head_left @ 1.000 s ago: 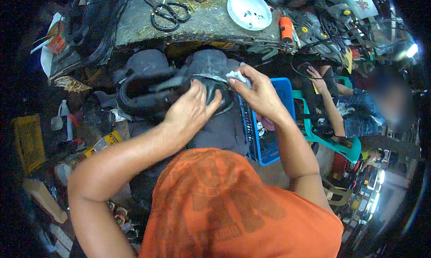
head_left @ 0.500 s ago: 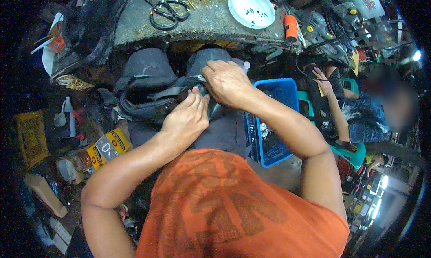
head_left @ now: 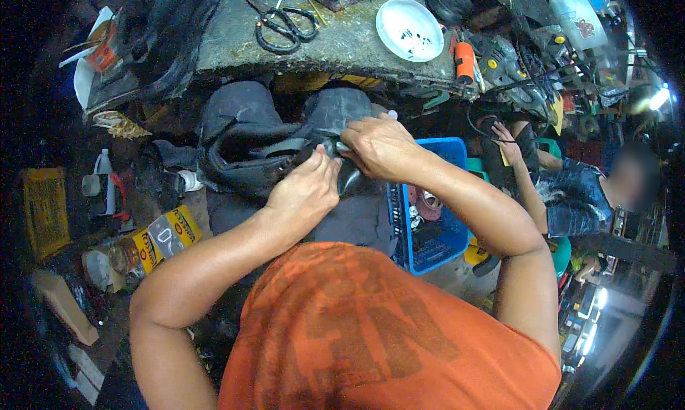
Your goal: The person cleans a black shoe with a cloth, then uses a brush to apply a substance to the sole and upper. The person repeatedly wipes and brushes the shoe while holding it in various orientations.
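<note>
Across my lap lies a black, flexible leather-like piece [head_left: 242,171], folded and partly glossy, with an open hollow on its left side. My left hand [head_left: 308,182] grips its right end, fingers pressed together over the edge. Close against it, my right hand [head_left: 379,145] is closed in a pinch on the same piece, knuckles up. A small shiny bit shows between the two hands, too small to name. My fingers hide most of the gripped edge.
Ahead stands a rough grey workbench [head_left: 349,36] with black-handled scissors [head_left: 291,33], a white dish [head_left: 401,41] of small dark bits and an orange cylinder [head_left: 464,62]. A blue basket [head_left: 462,203] sits right, near a seated co-worker [head_left: 579,200]. A yellow box [head_left: 175,233] lies left.
The whole view has shifted a little, so the bench and its things sit lower and further right. My right hand is tilted slightly differently; both hands still hold the black piece.
</note>
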Demonstrator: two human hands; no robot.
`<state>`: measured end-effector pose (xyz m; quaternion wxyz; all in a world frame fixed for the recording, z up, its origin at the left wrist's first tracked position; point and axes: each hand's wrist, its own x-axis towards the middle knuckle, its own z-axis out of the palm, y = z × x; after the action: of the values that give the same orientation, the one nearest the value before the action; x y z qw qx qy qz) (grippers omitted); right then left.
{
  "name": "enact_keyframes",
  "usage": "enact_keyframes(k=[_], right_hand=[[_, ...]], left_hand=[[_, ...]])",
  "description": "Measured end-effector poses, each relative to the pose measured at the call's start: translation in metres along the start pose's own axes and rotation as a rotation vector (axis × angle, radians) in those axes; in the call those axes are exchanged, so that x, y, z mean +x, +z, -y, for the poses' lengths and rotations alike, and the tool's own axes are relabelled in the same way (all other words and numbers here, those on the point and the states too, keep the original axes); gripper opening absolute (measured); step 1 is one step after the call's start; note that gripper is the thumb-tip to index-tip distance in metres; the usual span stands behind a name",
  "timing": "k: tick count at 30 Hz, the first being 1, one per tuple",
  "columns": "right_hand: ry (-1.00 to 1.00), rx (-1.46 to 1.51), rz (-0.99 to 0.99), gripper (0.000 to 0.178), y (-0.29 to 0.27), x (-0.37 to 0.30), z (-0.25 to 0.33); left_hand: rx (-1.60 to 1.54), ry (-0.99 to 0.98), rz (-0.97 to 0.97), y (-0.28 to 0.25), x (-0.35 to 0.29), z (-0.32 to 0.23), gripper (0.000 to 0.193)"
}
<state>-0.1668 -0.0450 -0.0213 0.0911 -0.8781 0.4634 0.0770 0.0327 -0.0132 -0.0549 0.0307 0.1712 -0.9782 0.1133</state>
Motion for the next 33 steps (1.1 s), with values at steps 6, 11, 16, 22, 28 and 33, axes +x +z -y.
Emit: enact_keyframes(k=[6, 11, 16, 22, 28, 33], right_hand=[[0.032, -0.021, -0.149, 0.021, 0.004, 0.002, 0.007], [0.026, -0.134, 0.061, 0.02, 0.008, -0.005, 0.002], [0.044, -0.067, -0.08, 0.024, 0.013, -0.005, 0.001], [-0.018, -0.004, 0.375, 0.024, -0.028, -0.006, -0.008], [0.074, 0.123, 0.015, 0.031, -0.055, 0.0, -0.025], [-0.003, -0.084, 0.051, 0.028, 0.004, -0.009, -0.006]], left_hand=[[-0.012, -0.003, 0.084, 0.002, 0.0, 0.0, 0.045], [0.011, 0.038, 0.07, 0.0, 0.001, -0.003, 0.045], [0.005, 0.01, 0.083, 0.002, 0.001, -0.002, 0.045], [0.098, 0.038, 0.028, 0.001, -0.004, -0.005, 0.049], [0.104, -0.027, 0.04, 0.001, -0.005, -0.002, 0.051], [0.085, 0.0, 0.025, 0.002, -0.005, 0.003, 0.05]])
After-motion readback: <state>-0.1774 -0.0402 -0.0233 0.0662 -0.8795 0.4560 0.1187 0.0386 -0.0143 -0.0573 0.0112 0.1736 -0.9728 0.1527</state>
